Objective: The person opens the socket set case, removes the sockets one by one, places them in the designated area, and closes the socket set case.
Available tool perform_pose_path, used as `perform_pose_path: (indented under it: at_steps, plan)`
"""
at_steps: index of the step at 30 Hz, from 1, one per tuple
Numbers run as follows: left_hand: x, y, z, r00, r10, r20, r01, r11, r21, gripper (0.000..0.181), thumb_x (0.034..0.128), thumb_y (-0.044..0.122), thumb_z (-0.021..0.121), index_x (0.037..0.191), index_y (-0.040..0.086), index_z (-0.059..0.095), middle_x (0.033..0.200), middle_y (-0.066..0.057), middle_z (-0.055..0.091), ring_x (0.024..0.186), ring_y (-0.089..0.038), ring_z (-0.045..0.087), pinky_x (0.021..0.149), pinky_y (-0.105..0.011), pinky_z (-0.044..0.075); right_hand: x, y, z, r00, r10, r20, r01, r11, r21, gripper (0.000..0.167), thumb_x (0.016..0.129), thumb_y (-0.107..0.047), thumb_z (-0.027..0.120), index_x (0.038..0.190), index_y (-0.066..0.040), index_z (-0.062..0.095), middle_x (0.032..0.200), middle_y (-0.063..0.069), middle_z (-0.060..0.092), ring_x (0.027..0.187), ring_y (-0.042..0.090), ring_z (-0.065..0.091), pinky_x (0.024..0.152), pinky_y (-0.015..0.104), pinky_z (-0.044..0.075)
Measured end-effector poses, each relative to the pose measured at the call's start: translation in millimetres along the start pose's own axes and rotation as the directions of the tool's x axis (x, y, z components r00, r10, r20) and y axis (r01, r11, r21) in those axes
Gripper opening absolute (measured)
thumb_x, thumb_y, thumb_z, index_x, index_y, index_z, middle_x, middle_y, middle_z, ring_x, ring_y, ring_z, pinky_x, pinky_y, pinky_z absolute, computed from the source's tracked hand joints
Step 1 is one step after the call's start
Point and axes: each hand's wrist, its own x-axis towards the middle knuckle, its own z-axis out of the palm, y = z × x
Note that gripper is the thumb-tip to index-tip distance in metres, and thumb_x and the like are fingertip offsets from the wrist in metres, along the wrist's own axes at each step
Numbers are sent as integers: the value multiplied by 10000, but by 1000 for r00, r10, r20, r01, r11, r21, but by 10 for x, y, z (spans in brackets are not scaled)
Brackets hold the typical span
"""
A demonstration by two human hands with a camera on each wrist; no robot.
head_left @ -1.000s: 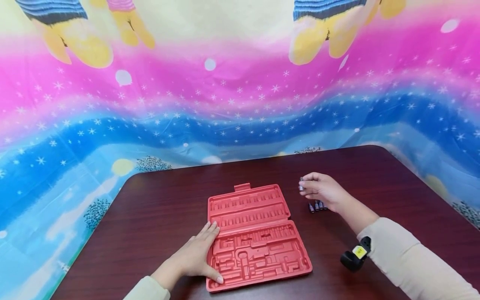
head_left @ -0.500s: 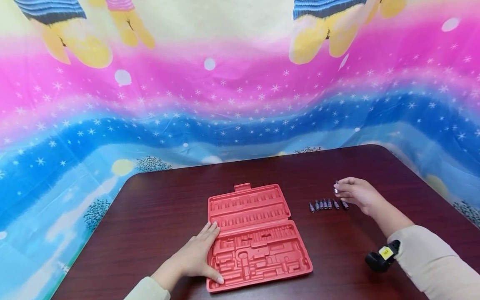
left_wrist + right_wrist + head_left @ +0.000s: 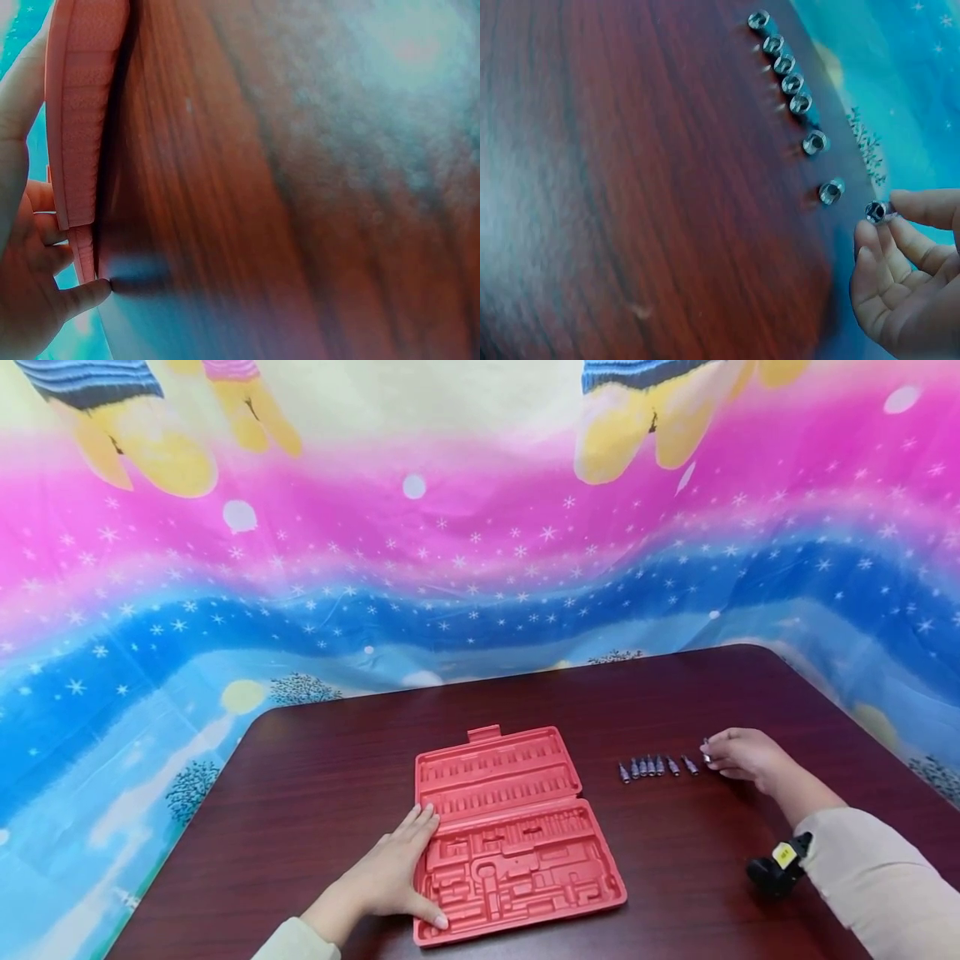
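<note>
An unfolded red plastic tool case (image 3: pixel 519 878) with moulded slots lies on the table. My left hand (image 3: pixel 386 870) rests on its left edge, fingers extended and thumb over the near left corner. In the left wrist view, the fingers (image 3: pixel 45 196) lie along the case's side wall (image 3: pixel 82 112). At the right, my right hand (image 3: pixel 750 755) pinches a small silver bit socket (image 3: pixel 707 752) between thumb and fingertips. The right wrist view shows the hollow end of this bit socket (image 3: pixel 876 212). Just left of that hand stands a row of several similar bit sockets (image 3: pixel 651 767).
The dark reddish wooden table (image 3: pixel 337 777) has rounded far corners. Behind it hangs a printed curtain (image 3: pixel 465 543) in pink and blue. A black wrist camera (image 3: pixel 780 867) with a yellow label sits at the right sleeve's cuff.
My right hand has moved right and lowered toward the table with the bit socket. More of the row has come into view from behind it. The left hand stays on the case.
</note>
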Motion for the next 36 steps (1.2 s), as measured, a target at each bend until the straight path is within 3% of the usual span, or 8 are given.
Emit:
perform_pose_path:
  at_steps: [7, 14, 31, 36]
  plan:
    - [3, 7, 15, 1000, 8, -13, -8, 1000, 5, 1200, 460, 721, 615, 1339, -12, 253, 1396, -175, 179, 1278, -302, 96, 890, -561, 251, 36, 74, -18, 1000, 22, -21, -23, 996, -90, 240, 843, -143, 507, 944, 75, 508, 757, -67, 571, 674, 96, 545, 630, 287, 452]
    - [5, 12, 11, 1000, -9, 3, 9, 1000, 1, 1205, 459, 731, 604, 1350, 7, 236, 1406, -154, 158, 1283, -286, 79, 897, -561, 241, 56, 81, 30, 997, -5, -74, -10, 982, -187, 197, 788, -114, 531, 841, 72, 569, 697, -21, 541, 654, 114, 511, 606, 292, 452]
    - [1, 8, 5, 1000, -24, 9, 24, 1000, 1, 1211, 456, 735, 599, 1352, 8, 231, 1409, -149, 154, 1284, -281, 75, 906, -556, 232, 68, 55, 58, 995, 6, -95, -25, 979, -203, 214, 788, -113, 535, 831, 96, 545, 675, 7, 536, 637, 108, 513, 600, 300, 457]
    - [-1, 8, 6, 1000, -14, 0, 14, 1000, 3, 1207, 458, 728, 604, 1346, -3, 238, 1407, -155, 158, 1283, -285, 80, 896, -568, 235, 65, 48, 54, 996, 17, -87, -36, 976, -216, 261, 801, -121, 528, 898, 121, 534, 751, 43, 560, 683, 144, 532, 641, 332, 466]
